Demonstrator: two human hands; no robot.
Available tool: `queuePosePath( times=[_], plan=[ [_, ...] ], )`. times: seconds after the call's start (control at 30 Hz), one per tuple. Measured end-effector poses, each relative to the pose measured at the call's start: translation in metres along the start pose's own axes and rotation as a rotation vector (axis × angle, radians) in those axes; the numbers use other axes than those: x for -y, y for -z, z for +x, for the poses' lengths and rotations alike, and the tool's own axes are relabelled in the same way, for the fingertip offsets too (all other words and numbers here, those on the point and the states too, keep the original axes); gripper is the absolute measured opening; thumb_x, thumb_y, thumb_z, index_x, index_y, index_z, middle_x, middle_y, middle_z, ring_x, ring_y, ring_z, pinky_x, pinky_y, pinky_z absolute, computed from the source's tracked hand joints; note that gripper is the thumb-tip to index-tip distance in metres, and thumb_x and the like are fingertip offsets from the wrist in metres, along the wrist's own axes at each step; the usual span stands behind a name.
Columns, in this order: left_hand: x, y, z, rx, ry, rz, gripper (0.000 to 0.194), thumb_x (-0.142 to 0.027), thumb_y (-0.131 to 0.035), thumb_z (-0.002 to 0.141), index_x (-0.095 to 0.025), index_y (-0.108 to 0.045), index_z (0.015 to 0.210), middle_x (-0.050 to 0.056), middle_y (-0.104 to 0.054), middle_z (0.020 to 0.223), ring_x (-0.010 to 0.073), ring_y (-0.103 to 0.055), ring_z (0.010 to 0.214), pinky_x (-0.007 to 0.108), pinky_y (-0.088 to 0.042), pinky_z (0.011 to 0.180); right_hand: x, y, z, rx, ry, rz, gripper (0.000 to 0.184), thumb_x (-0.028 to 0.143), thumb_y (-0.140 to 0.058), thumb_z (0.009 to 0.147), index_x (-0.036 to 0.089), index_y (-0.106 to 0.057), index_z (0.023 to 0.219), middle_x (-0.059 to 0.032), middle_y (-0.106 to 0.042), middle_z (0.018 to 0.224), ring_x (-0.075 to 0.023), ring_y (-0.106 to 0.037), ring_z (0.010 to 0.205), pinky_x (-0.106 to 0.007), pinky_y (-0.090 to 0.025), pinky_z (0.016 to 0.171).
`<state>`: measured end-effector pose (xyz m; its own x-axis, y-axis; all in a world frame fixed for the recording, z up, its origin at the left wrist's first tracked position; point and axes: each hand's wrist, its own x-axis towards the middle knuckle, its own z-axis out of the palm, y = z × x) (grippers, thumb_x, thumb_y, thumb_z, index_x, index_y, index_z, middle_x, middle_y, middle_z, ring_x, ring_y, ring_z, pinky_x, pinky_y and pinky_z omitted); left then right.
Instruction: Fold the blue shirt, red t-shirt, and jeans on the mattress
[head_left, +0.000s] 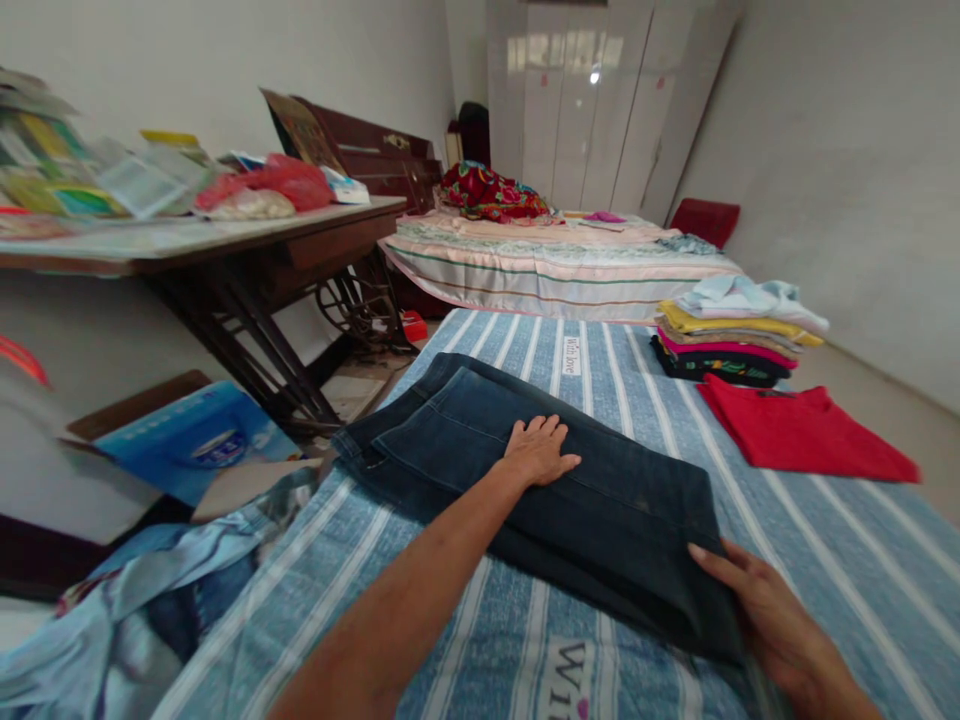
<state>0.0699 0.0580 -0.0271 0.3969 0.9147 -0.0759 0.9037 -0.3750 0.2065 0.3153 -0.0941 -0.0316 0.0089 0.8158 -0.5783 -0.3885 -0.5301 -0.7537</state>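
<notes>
A pair of dark blue jeans [607,510] lies folded over on the striped bed, its waistband toward the left. My left hand [538,452] rests flat on the middle of the denim, fingers spread. At the right end, my right hand [757,600] grips the folded edge of the jeans, thumb on top and the other fingers partly hidden under the cloth. Beyond that hand lies a folded red garment [810,430].
A stack of folded clothes [727,335] sits at the bed's right side. Loose clothes [157,600] and a blue box [202,440] are at left, below a sewing-machine table [300,228] with bags on it. Another bed [540,265] and a white wardrobe [577,110] stand behind.
</notes>
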Motion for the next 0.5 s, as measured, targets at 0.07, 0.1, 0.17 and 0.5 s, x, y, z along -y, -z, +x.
queuePosePath(
  times=[0.07,0.1,0.17,0.5],
  plan=[
    [0.0,0.001,-0.002,-0.013,0.0,-0.007,0.061,-0.059,-0.037,0.084,-0.022,-0.041,0.132,0.009,-0.031,0.148,0.0302,-0.027,0.134,0.059,-0.021,0.105,0.001,-0.003,0.0,-0.033,0.024,0.004,0.066,0.031,-0.079,0.06,0.015,-0.054,0.119,-0.009,-0.07,0.093,-0.0267,-0.068,0.076,-0.036,-0.056,0.064],
    [-0.001,0.002,-0.005,-0.02,0.003,-0.011,0.06,-0.058,-0.036,0.085,-0.021,-0.042,0.132,0.009,-0.032,0.147,0.0295,-0.026,0.135,0.057,-0.02,0.106,0.002,-0.003,-0.001,-0.044,0.034,0.0,0.068,0.031,-0.079,0.059,0.015,-0.053,0.12,-0.0086,-0.07,0.092,-0.0269,-0.068,0.076,-0.036,-0.056,0.063],
    [-0.004,0.002,-0.014,-0.037,0.012,-0.023,0.057,-0.054,-0.033,0.088,-0.018,-0.043,0.13,0.011,-0.033,0.147,0.0279,-0.024,0.136,0.054,-0.02,0.107,0.005,-0.005,-0.002,-0.053,0.055,-0.016,0.07,0.031,-0.08,0.058,0.016,-0.053,0.121,-0.0076,-0.071,0.091,-0.0267,-0.068,0.076,-0.035,-0.056,0.062],
    [-0.027,-0.008,-0.099,-0.101,-0.018,-0.424,0.051,-0.03,-0.043,0.086,-0.011,-0.041,0.133,0.013,-0.029,0.148,0.0195,-0.026,0.136,0.034,-0.027,0.111,0.019,-0.015,-0.011,-0.184,0.125,-0.088,0.077,0.035,-0.082,0.05,0.016,-0.055,0.119,-0.0075,-0.071,0.086,-0.0251,-0.067,0.063,-0.031,-0.055,0.053]
  ],
)
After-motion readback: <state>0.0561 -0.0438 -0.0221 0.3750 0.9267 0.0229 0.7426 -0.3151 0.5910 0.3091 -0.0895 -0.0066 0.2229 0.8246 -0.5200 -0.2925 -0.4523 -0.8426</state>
